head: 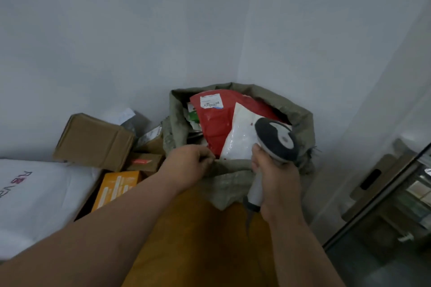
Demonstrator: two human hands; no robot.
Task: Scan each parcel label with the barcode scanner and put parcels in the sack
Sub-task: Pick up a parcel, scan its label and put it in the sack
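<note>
Fingers [205,158] pinching sack [233,177] rim

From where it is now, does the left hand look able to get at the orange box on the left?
Probably yes. The left hand pinches the sack rim and would have to let go first. The orange box lies just left of that forearm, its top face uncovered, so nothing visible blocks a short reach.

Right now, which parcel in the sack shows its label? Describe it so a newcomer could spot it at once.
Find the grey-green sack in the corner where the walls meet. At its open mouth, a red parcel leans toward the rear left. Unlike the white parcel lying over it, it is red and shows a white barcode label near its top.
</note>
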